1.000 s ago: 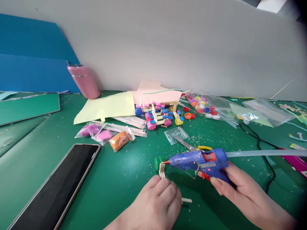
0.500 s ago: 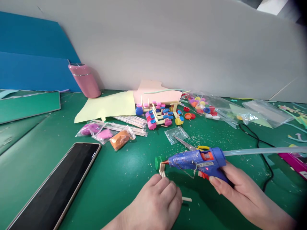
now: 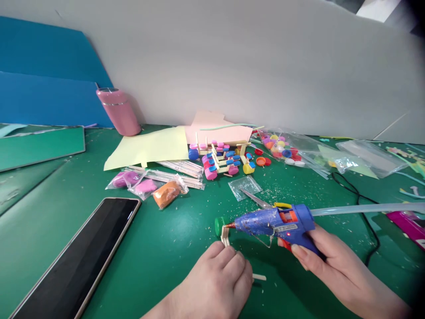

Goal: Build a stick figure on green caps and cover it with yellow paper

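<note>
My left hand (image 3: 221,277), low in the middle of the view, is closed around a small piece made of wooden sticks (image 3: 225,237). One more stick end (image 3: 259,277) pokes out to the right of that hand. A green bottle cap (image 3: 218,226) stands on edge at the top of the sticks. My right hand (image 3: 335,261) grips a blue hot glue gun (image 3: 274,223), its red light lit and a long clear glue stick in its back. The gun's nozzle is at the stick tops beside the cap. My left fingertips and palm are hidden.
A phone (image 3: 83,252) lies at left. Behind are bagged clay (image 3: 168,193), bundled sticks (image 3: 179,177), assembled cap-and-stick pieces (image 3: 221,160), and scissors (image 3: 255,198) partly behind the gun. A pink tumbler (image 3: 119,113) stands by the wall; a black cord (image 3: 357,192) runs at right.
Almost nothing differs. The whole view has shifted a few pixels; both hands, the glue gun and the stick piece keep the same arrangement.
</note>
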The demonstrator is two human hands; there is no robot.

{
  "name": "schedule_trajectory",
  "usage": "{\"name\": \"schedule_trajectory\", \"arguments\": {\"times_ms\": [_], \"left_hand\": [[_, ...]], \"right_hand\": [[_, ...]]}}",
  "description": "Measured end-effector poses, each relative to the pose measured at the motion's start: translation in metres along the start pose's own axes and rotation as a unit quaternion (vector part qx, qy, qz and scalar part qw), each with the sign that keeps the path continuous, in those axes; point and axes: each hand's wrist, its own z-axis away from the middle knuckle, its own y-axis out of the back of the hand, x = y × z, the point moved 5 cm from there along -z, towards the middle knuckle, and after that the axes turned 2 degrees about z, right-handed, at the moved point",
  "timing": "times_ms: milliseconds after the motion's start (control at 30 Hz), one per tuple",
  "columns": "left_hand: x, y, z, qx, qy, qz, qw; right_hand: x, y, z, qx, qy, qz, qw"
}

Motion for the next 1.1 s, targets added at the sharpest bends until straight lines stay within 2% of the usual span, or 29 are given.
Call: {"name": "schedule_trajectory", "arguments": {"times_ms": [167,300,467,767,1000,1100], "left_hand": [[0.0,0.0,0.0,0.004,0.002,-0.007,1.0],[-0.001,0.0,0.001,0.002,0.003,-0.005,1.0],[0.0,-0.001,0.001,0.002,0.006,-0.006,1.0],[-0.001,-0.001,0.002,0.0,0.002,-0.013,1.0],[0.0,0.0,0.001,0.003,0.005,-0.018,1.0],[-0.001,0.0,0.0,0.002,0.001,-0.023,1.0]], "right_hand": [[0.002,0.0,-0.001,-0.001,0.009,0.001,1.0],[0.009,0.001,0.0,-0.028,0.002,-0.005,1.0],[0.006,0.001,-0.001,-0.012,0.002,-0.012,1.0],[0.011,0.001,-0.001,-0.034,-0.005,0.012,0.999],[-0.001,0.002,-0.002,0.002,0.001,-0.015,1.0],[-0.001,0.0,-0.004,-0.011,0.008,-0.03,0.999]]}}
